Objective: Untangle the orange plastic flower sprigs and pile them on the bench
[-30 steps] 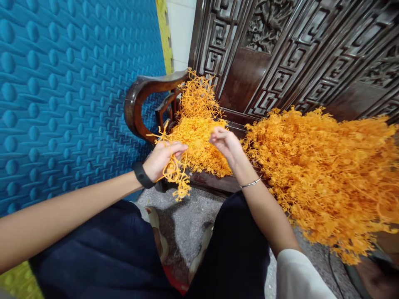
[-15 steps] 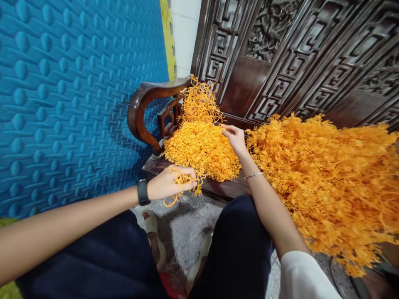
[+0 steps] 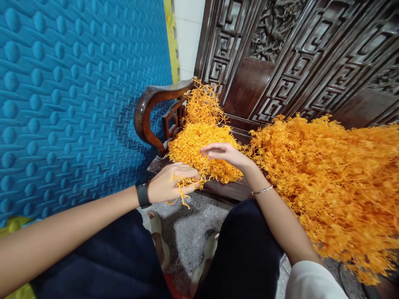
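My left hand (image 3: 170,186), with a black band on the wrist, is closed on a small tangle of orange plastic sprigs (image 3: 183,187) at the front edge of a dark wooden bench (image 3: 224,189). Just above and right of it, my right hand (image 3: 226,153), with a thin bracelet on the wrist, hovers palm down with fingers stretched out and nothing in it. It is over a small heap of orange sprigs (image 3: 196,143) on the seat. A much larger heap of orange sprigs (image 3: 327,178) fills the bench to the right.
The bench has a curved armrest (image 3: 149,112) on the left and a carved dark wooden back (image 3: 280,54). A blue dimpled padded wall (image 3: 71,95) stands on the left. My dark-trousered knees (image 3: 243,249) and sandalled feet are over a grey speckled floor (image 3: 193,224).
My right hand drew back from the far side of the small heap and now hovers flat over its near side. My left hand stayed at the bench edge with its sprigs.
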`<state>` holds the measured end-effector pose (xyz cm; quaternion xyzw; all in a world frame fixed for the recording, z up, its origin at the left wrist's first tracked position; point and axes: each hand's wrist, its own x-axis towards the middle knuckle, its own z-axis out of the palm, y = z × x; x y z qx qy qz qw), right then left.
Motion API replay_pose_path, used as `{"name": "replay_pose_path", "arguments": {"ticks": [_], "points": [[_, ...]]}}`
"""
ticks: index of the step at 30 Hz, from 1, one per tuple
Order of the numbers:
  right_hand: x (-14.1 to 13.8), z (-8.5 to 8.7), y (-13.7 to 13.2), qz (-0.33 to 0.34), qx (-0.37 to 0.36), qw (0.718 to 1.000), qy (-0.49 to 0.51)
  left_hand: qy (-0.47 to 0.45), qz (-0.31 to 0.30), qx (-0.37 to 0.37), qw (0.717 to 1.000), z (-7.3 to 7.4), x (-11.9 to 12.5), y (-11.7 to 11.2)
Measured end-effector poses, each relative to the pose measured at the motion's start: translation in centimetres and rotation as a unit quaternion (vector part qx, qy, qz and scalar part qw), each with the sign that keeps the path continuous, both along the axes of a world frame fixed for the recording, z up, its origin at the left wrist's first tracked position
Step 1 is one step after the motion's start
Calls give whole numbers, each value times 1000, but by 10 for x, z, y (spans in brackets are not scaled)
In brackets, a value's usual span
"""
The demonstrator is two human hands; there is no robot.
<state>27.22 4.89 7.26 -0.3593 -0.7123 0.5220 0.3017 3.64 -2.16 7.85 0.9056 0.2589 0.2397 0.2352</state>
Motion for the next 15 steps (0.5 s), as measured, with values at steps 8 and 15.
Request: {"name": "replay_pose_path", "arguments": {"ticks": [8, 15], "points": [[-22, 5, -17, -103, -15, 991, 81, -49, 79, -72, 993, 8, -10, -4], [-43, -7, -8, -202, 27, 975, 89, -116, 150, -171, 967, -3, -9, 5]]}}
